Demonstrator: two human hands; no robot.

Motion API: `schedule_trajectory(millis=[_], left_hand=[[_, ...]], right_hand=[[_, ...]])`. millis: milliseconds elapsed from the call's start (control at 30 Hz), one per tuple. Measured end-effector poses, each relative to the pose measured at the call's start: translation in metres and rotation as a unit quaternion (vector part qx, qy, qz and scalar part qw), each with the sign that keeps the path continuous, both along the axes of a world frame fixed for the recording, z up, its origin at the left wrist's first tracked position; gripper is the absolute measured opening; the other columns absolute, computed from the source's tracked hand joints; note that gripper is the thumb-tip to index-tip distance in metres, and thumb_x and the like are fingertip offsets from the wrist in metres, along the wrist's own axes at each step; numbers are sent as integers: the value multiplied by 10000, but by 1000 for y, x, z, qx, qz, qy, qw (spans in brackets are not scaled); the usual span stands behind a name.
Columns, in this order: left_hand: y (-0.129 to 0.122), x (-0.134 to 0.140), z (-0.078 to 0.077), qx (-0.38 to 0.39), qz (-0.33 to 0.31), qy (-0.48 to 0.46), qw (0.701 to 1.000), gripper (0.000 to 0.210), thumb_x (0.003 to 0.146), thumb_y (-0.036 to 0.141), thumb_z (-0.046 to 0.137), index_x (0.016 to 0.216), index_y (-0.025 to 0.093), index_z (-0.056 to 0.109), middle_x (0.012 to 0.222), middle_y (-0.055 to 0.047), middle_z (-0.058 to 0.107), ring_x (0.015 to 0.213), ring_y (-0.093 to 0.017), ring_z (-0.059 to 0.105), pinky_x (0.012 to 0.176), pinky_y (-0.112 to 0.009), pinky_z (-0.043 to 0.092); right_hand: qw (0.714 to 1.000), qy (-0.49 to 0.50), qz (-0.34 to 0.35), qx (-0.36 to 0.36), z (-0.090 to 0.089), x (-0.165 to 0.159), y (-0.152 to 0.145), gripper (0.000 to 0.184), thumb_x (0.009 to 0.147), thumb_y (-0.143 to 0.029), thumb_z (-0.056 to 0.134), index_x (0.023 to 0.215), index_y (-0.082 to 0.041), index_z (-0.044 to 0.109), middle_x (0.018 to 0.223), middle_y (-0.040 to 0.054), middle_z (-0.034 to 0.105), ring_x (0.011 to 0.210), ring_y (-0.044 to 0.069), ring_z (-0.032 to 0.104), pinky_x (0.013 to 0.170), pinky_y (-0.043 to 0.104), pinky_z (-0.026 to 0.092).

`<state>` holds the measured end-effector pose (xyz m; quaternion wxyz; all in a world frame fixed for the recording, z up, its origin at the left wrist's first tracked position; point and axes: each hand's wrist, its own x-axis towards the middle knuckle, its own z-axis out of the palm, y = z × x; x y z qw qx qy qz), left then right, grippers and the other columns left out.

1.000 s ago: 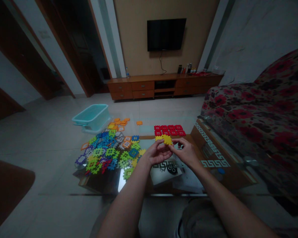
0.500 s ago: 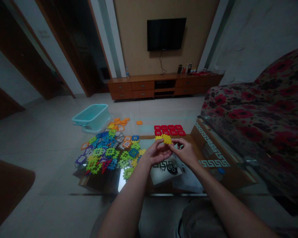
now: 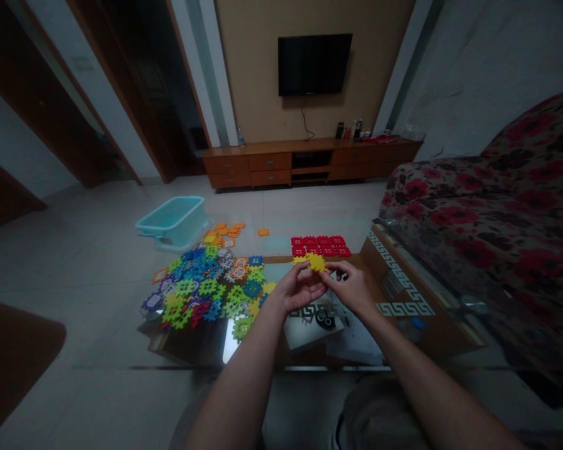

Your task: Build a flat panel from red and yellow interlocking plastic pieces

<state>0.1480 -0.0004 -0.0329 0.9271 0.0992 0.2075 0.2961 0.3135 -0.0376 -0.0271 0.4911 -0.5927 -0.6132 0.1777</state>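
Between my hands is a solid yellow interlocking tile [image 3: 316, 262] with notched edges. My left hand [image 3: 301, 289] has its thumb and fingertips at the tile's left and lower side, with the palm turned up. The fingers of my right hand [image 3: 349, 284] pinch the tile's right edge. Part of another yellow piece [image 3: 298, 260] shows just behind my left thumb. Beyond the hands, several red window tiles [image 3: 321, 246] lie joined in two rows on the glass table [image 3: 356, 222]. To the left spreads a mixed pile of coloured tiles [image 3: 201, 275].
A light-blue plastic basket [image 3: 173, 226] stands behind the pile at left. Orange tiles [image 3: 228, 232] lie near it, and a single orange tile [image 3: 263, 232] sits apart. The flowered sofa [image 3: 455, 187] borders the right side. A white box [image 3: 309, 331] shows under the glass.
Almost nothing differs. The yellow tile has tilted or shifted very slightly between my fingers, and both hands stay in the same place.
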Motion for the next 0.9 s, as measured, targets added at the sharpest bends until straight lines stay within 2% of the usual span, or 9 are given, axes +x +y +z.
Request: schedule_trajectory(millis=[133,267,367,500,567,667,767,800,900], left_hand=[[1,-2,-1,12,-6,40,999,386,874,378,584,1089,60,621,912,-135,736,869,-191,714,887,-303,536],[1,-13,2,21,-28,133,990,497,857,514,546,1031,55,624,948,-194,727,874,-246,719,804,-333,560],[0,-26,7,31,-14,199,979,518,868,557,469,983,76,622,960,-200,719,870,-251,716,729,-310,556],[-3,-40,7,83,5,300,950,487,884,556,391,921,120,604,809,-123,698,708,-181,675,635,-255,506],[-6,-46,4,169,-8,391,905,471,896,544,348,917,140,588,731,-73,662,619,-150,618,620,-250,479],[-15,-50,-2,304,-36,509,805,418,879,522,411,893,147,596,667,-30,612,582,-143,553,623,-263,446],[-27,-53,-3,363,-48,553,749,290,778,441,615,762,152,616,662,-28,602,627,-156,540,637,-269,413],[-32,-54,-3,396,-60,567,720,256,757,410,642,736,155,619,675,-31,613,648,-162,544,643,-269,407],[-44,-57,-1,518,-109,592,608,233,782,393,603,781,165,651,743,-51,662,696,-182,573,649,-271,402]], right_hand=[[1000,-19,1,-2,0,0,1,307,740,-419,691,899,-161,737,769,49,680,626,170,553,605,294,442],[998,-50,-24,1,-5,7,6,337,757,-459,671,901,-162,741,776,60,692,616,174,555,603,298,445],[995,-78,-54,0,-18,20,15,366,757,-486,661,901,-159,744,785,69,703,604,178,557,606,305,451],[988,-129,-83,-16,-44,37,30,387,751,-510,630,878,-163,746,802,77,713,656,204,606,643,321,472],[986,-144,-83,-23,-55,40,37,381,744,-508,623,867,-169,746,814,80,717,684,217,629,664,331,481],[984,-158,-73,-29,-66,39,47,363,730,-491,628,858,-172,746,848,87,725,730,231,654,700,340,490],[982,-171,-70,-38,-73,36,55,336,719,-465,636,846,-173,742,869,94,730,765,241,668,741,348,496],[981,-176,-70,-41,-74,36,57,324,716,-456,639,840,-174,740,870,95,731,772,243,670,752,351,497],[978,-188,-71,-50,-79,36,62,299,712,-429,648,839,-174,739,877,96,732,794,250,672,774,356,498]])
